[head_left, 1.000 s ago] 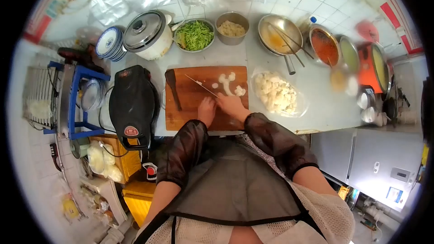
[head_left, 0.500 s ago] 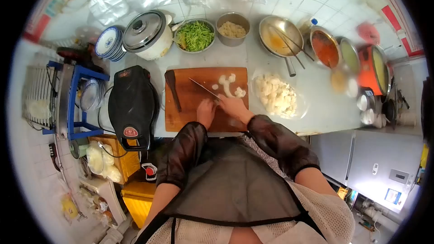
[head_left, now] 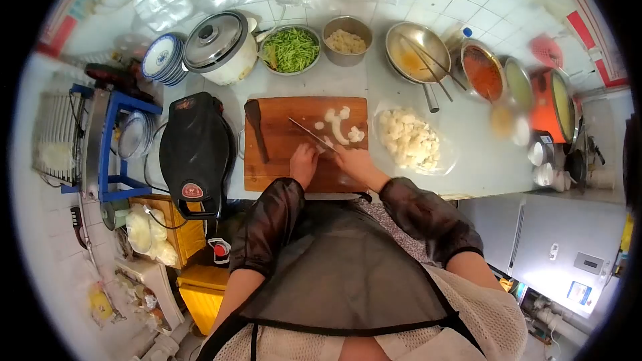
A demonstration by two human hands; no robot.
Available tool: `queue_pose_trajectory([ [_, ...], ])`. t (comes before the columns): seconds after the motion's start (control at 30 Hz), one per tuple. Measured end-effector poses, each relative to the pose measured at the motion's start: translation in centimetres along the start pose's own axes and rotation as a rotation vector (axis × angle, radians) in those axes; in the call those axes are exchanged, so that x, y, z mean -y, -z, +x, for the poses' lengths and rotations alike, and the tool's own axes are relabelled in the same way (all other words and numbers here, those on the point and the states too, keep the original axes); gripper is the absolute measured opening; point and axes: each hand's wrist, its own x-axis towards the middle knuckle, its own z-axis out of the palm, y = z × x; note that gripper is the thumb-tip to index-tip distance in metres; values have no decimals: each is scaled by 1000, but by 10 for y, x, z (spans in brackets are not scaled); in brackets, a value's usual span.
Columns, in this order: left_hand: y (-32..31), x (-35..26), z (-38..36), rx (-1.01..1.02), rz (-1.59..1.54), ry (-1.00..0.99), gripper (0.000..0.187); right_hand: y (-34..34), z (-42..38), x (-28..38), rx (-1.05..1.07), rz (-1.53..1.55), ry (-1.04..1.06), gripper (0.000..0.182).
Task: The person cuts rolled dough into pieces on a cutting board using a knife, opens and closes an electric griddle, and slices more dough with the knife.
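Note:
A knife (head_left: 306, 130) lies in the grip of my right hand (head_left: 355, 163), its blade angled up and left over the wooden cutting board (head_left: 281, 177). Beside the blade, my left hand (head_left: 304, 163) is closed at the fingers around a small pale piece, partly hidden. White cauliflower-like pieces (head_left: 338, 127) sit on the board's upper right. A dark wooden utensil (head_left: 256, 130) rests along the board's left side. To the right of the board, a pile of white florets (head_left: 409, 139) is spread on clear plastic.
Left of the board stands a black appliance (head_left: 194, 154). Behind are a rice cooker (head_left: 217, 47), a bowl of green strips (head_left: 290, 49), a metal pot (head_left: 346, 41) and a pan with chopsticks (head_left: 418, 52). A red-filled bowl (head_left: 481, 71) stands farther right.
My right hand has shifted slightly right with the knife, and the blade has moved right along with it. My left hand stays almost in place.

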Motion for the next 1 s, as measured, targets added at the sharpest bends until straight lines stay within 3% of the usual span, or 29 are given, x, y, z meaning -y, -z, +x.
queue_pose_trajectory([
  [0.17, -5, 4, -6, 5, -18, 18, 12, -11, -6, 20, 103, -78, -85, 20],
  [0.23, -9, 11, -5, -62, 36, -66, 11, -31, 24, 24, -107, 5, -27, 21],
  [0.4, 23, 3, 5, 46, 61, -63, 7, -25, 16, 7, -126, 73, -33, 24],
  [0.5, 10, 14, -5, 41, 41, -54, 9, 7, -20, 15, 36, -39, -68, 20],
  [0.63, 3, 12, -5, -31, 70, -20, 10, -16, -8, 27, 51, -62, -94, 19],
  [0.7, 7, 8, -1, -40, 58, -41, 11, -50, 24, 23, -222, 24, 17, 18],
  [0.8, 12, 9, -5, -3, 71, -18, 14, -45, 43, 30, -203, 5, 64, 18],
  [0.93, 17, 5, -4, 26, 48, 7, 15, -7, 7, 15, 17, -30, -27, 23],
  [1.0, 13, 6, -6, 3, 25, 30, 13, -1, -9, 22, 28, 1, -38, 24],
])
